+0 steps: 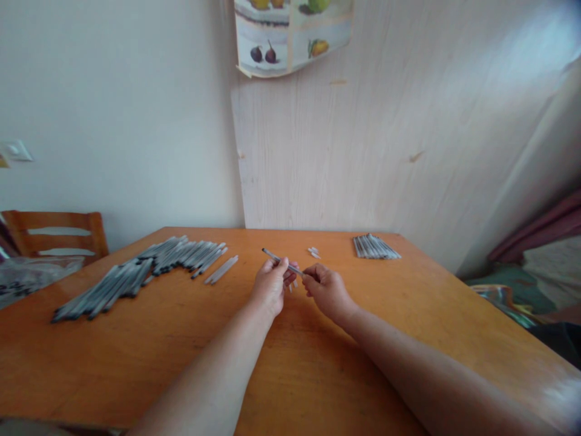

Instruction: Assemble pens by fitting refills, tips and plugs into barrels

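Note:
Above the middle of the wooden table (290, 375) I hold a slim pen (272, 255) with a dark end pointing up and to the left. My left hand (271, 283) is closed around its middle, thumb on top. The fingertips of my right hand (327, 290) pinch the pen's lower right end and hide its tip. Under my hands, small pale pieces (293, 286) show partly on the table. A few more small whitish pieces (313, 252) lie just beyond my right hand.
A large spread of dark-ended pens (122, 281) covers the table's left side, with a few clear tubes (221, 270) beside it. A neat row of pens (376, 247) lies at the back right. A wooden chair (59, 236) and plastic bag (36, 275) are at left.

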Demonstrator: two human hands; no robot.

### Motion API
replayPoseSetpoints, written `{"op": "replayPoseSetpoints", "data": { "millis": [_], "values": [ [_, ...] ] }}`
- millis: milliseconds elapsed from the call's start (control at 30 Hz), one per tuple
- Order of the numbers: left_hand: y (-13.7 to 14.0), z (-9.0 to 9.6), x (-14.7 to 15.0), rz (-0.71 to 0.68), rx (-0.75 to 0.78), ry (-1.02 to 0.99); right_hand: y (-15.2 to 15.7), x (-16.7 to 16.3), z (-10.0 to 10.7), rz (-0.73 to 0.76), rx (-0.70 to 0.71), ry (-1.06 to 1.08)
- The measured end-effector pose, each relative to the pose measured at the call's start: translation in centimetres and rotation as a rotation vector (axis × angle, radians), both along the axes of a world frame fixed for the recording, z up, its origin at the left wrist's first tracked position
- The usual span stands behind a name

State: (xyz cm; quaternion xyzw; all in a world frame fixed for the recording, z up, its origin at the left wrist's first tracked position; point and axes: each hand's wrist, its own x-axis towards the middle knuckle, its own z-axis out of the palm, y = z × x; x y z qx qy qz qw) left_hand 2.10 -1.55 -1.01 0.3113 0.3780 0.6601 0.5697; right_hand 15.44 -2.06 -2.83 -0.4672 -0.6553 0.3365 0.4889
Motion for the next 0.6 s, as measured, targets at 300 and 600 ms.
{"op": "replayPoseSetpoints", "data": {
  "millis": [300, 600],
  "values": [
    [0.37, 0.38, -0.41, 0.012, -0.012, -0.039, 0.15, -0.18, 0.39, 0.015, 0.030, -0.015],
    [0.80, 0.04, -0.70, 0.026, -0.020, -0.034, 0.22, 0.29, 0.32, -0.048, 0.134, -0.146]
  ]
}}
